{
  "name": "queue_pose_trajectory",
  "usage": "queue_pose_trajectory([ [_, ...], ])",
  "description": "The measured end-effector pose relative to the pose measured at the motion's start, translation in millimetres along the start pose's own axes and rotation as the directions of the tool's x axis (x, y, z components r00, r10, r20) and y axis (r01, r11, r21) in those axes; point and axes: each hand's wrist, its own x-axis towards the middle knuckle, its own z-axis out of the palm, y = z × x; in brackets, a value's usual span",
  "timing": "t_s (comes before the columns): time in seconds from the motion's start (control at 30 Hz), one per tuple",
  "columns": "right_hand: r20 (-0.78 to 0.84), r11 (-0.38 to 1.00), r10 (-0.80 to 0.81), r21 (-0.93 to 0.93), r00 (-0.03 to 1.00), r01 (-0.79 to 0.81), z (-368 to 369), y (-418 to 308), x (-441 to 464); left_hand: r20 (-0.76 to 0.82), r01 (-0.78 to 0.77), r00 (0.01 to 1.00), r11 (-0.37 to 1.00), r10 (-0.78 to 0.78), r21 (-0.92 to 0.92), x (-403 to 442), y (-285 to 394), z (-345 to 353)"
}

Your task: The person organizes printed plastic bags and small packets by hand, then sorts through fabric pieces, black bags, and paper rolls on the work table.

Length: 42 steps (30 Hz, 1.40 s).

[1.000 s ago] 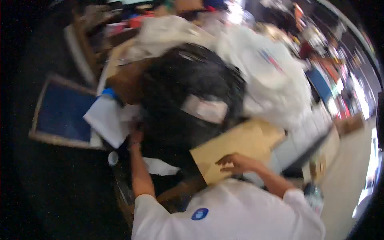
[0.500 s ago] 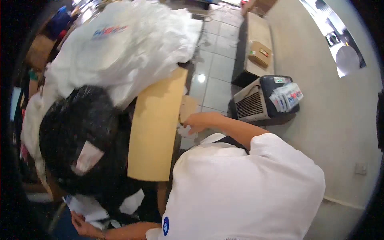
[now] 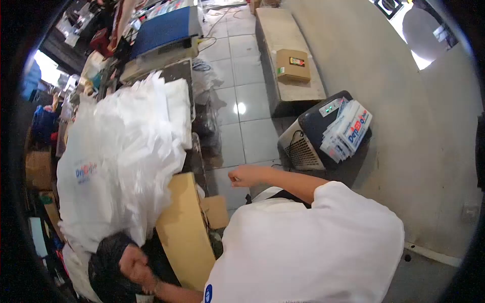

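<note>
My right hand [image 3: 244,177] hangs over the tiled floor with its fingers curled; whether anything is in them is too small to tell. At the lower left my left hand [image 3: 135,265], blurred by motion, is over the black plastic bag [image 3: 108,272]. Beside that bag lies a yellow-tan board [image 3: 184,232], with a small brown card piece [image 3: 215,212] at its right edge. A large pile of white plastic bags [image 3: 126,151] with red and blue print spreads beyond the black bag.
A black and white machine [image 3: 308,136] carries a stack of printed packets [image 3: 348,129]. Behind it, a long bench [image 3: 288,38] by the wall bears a brown box [image 3: 293,65]. A blue-topped unit [image 3: 164,33] stands at the upper left, near the tiled floor [image 3: 255,141].
The view has swung right, towards the wall and machine. My left hand has moved from the white paper to over the black bag. My right hand has left the board's side and its fingers have curled.
</note>
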Motion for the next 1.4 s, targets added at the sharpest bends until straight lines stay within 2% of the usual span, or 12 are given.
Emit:
queue_pose_trajectory([
  [0.07,-0.056,0.997,0.068,0.030,0.996,-0.066,-19.3,23.9,-14.6,0.262,0.207,0.944,0.978,-0.201,0.007,45.6,4.8,68.9],
  [0.13,-0.109,0.991,0.129,0.050,0.986,-0.124,-32.9,49.6,-27.8,0.477,-0.051,0.876,0.997,0.071,-0.055,71.5,-24.7,143.5],
  [0.17,-0.125,0.990,0.139,0.046,0.982,-0.134,-34.9,65.0,-31.7,0.516,-0.127,0.856,0.981,0.033,0.148,79.4,-16.1,180.8],
  [0.3,-0.218,0.969,0.244,0.098,0.945,-0.228,-83.5,62.3,-62.6,0.813,0.065,0.582,0.998,-0.019,-0.023,98.9,-76.5,306.1],
  [0.4,-0.373,0.969,0.241,0.037,0.896,-0.245,-92.6,77.6,-76.4,0.842,-0.219,0.528,0.976,0.113,0.006,109.8,-94.4,367.6],
  [0.67,-0.223,0.880,0.474,0.164,0.852,-0.446,-148.2,118.3,-78.0,0.863,-0.062,0.486,0.990,0.140,-0.126,179.2,-61.9,460.6],
  [0.73,-0.211,0.857,0.511,0.193,0.833,-0.477,-162.9,143.1,-69.5,0.943,-0.119,0.327,0.993,0.062,-0.024,205.9,-56.6,481.8],
  [0.93,-0.345,0.848,0.525,0.140,0.778,-0.511,-219.8,243.9,-15.4,0.941,-0.070,0.337,0.998,0.029,-0.006,316.7,-73.3,538.2],
  [1.07,-0.246,0.818,0.574,0.209,0.781,-0.536,-326.2,238.0,43.8,0.870,-0.076,0.492,0.997,0.021,0.018,418.4,-98.7,574.5],
  [1.2,-0.416,0.877,0.472,0.136,0.777,-0.460,-396.7,256.3,93.4,0.759,-0.225,0.647,0.969,0.071,0.101,516.9,-106.1,585.8],
  [1.3,-0.448,0.885,0.461,0.166,0.766,-0.436,-442.8,259.5,123.8,0.655,-0.143,0.753,0.986,0.056,0.081,574.3,-111.0,573.6],
  [1.4,-0.331,0.917,0.399,0.132,0.855,-0.377,-470.4,289.1,158.8,0.732,0.268,0.623,0.954,-0.276,0.132,594.8,-134.2,558.8],
])
